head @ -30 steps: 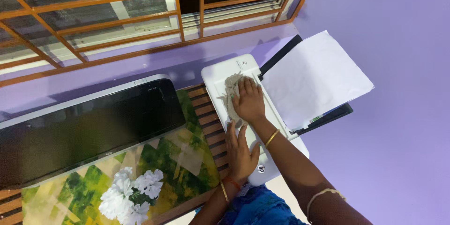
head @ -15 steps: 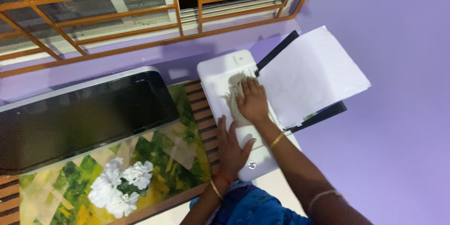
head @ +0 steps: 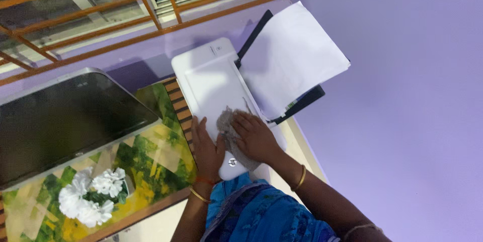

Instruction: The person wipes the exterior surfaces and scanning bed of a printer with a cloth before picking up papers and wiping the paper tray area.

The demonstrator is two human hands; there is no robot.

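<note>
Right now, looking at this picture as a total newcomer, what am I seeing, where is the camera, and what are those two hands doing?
The camera sits on a person's head and looks down at their own bare hands; there is no machine arm. The right hand presses a crumpled grey cloth onto the top of a flat white printer, whose rear tray holds white paper sheets. The left hand lies flat on the printer's near edge and holds nothing. Beside it, a green and yellow patterned tabletop carries a dark computer screen and white artificial flowers.
</note>
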